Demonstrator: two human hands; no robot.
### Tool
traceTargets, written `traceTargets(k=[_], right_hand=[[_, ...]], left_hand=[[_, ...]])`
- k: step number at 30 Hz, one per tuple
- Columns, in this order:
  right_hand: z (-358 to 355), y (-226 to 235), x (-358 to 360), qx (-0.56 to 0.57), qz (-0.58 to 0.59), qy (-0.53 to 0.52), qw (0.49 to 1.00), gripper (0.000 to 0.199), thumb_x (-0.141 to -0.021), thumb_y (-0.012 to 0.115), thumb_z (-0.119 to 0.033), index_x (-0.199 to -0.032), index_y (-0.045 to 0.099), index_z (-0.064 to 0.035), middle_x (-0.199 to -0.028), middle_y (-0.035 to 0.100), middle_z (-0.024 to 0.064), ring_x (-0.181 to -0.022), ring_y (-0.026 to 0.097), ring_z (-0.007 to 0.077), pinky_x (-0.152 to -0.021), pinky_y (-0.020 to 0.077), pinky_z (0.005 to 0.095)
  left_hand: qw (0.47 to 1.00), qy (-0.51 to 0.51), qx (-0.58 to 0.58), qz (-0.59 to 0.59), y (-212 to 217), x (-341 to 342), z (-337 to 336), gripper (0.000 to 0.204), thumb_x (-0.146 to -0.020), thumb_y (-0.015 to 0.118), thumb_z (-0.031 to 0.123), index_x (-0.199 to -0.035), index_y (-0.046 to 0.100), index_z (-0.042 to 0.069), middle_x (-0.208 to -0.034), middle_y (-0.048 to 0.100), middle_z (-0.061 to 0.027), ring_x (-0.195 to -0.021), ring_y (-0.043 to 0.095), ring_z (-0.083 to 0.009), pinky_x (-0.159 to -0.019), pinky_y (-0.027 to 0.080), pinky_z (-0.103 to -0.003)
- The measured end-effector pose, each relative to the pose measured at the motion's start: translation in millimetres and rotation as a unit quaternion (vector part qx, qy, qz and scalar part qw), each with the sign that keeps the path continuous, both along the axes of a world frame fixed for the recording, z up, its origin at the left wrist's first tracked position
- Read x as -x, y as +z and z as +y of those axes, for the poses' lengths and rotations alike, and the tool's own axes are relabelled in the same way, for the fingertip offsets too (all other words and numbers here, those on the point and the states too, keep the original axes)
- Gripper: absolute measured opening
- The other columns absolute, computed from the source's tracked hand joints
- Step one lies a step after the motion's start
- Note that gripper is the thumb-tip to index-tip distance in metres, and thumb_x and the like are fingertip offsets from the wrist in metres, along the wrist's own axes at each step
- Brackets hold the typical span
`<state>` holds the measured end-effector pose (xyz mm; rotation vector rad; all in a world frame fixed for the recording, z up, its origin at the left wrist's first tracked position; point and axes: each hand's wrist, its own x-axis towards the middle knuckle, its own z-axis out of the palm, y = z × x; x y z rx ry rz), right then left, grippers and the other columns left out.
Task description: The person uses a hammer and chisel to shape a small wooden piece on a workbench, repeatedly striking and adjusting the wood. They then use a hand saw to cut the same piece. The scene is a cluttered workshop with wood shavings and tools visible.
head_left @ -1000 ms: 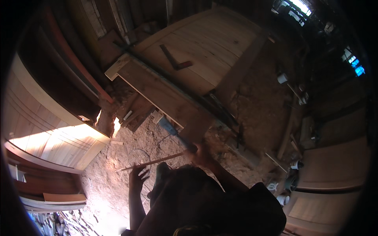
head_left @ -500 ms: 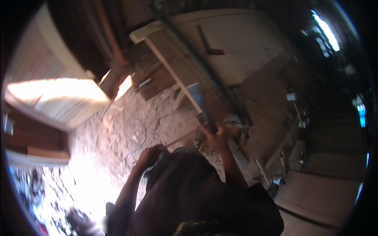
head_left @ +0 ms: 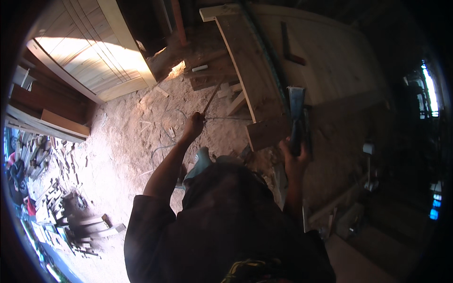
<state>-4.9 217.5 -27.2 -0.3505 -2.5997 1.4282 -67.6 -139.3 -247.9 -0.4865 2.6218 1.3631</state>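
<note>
Raised now, right hand (head_left: 293, 158) grips chisel (head_left: 296, 113); left hand (head_left: 193, 126) clasps thin stick (head_left: 212, 96).

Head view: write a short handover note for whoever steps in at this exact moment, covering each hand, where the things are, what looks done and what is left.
Left hand: closed around the lower end of a thin stick held out over the sawdust floor.
Right hand: gripping the dark handle of a flat-bladed tool, blade pointing away from the body.
The blade sits at the long plank lying on the pale wooden door panel.
Done: both items are in hand.
Left: no fresh cut or mark can be made out on the plank, so the work on it appears still to do.
</note>
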Motion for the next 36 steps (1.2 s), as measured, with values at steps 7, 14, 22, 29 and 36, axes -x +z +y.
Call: traceTargets(k=[7,14,22,29,36], right_hand=[[16.9,-8.5,-2.7,0.121,-0.046,-0.006,0.992,0.031,-0.088,0.085,-0.021,-0.107,0.070,-0.0018,-0.093,0.070,0.0038,-0.084,0.066,0.0132,-0.074,0.0535,0.0308],[2.5,33.0,34.0,0.232,-0.129,0.155,0.951,0.046,-0.093,0.079,-0.022,-0.132,0.063,-0.0033,-0.097,0.070,0.0059,-0.089,0.066,0.0152,-0.079,0.0532,0.0308],[-24.8,-1.2,21.6,0.075,-0.049,0.198,0.976,0.057,-0.097,0.072,-0.026,-0.147,0.054,-0.0055,-0.129,0.067,0.0161,-0.120,0.062,0.0260,-0.103,0.0476,0.0375],[-51.9,-32.5,14.3,0.078,-0.059,0.245,0.964,0.049,-0.098,0.069,-0.015,-0.145,0.058,-0.0084,-0.126,0.067,0.0106,-0.112,0.063,0.0179,-0.091,0.0519,0.0306],[-134.2,-48.6,31.3,0.086,-0.146,0.241,0.956,0.045,-0.102,0.065,-0.017,-0.146,0.059,-0.0077,-0.113,0.071,0.0081,-0.102,0.063,0.0129,-0.088,0.0515,0.0302]], left_hand=[[0.885,0.382,-0.230,-0.131,2.8,-106.2,-59.0,0.047,-0.106,0.048,0.047,-0.082,0.063,0.009,-0.057,0.046,0.0012,-0.041,0.045,-0.0127,-0.036,0.035,-0.033],[0.888,0.262,-0.377,-0.022,74.6,-139.2,0.1,0.038,-0.108,0.054,0.042,-0.100,0.062,0.006,-0.066,0.048,0.0043,-0.048,0.046,-0.0070,-0.042,0.036,-0.025],[0.786,0.211,-0.580,-0.033,75.2,-95.9,42.9,0.035,-0.110,0.051,0.037,-0.105,0.063,0.005,-0.068,0.049,0.0040,-0.051,0.044,-0.0078,-0.046,0.036,-0.026],[0.723,0.252,-0.639,-0.071,55.7,-48.1,61.4,0.033,-0.110,0.051,0.038,-0.107,0.060,0.007,-0.066,0.044,0.0048,-0.047,0.039,-0.0096,-0.043,0.032,-0.027],[0.750,0.276,-0.597,-0.068,75.5,-36.0,69.3,0.036,-0.108,0.054,0.042,-0.104,0.060,0.006,-0.060,0.042,0.0035,-0.043,0.037,-0.0101,-0.040,0.030,-0.029]])
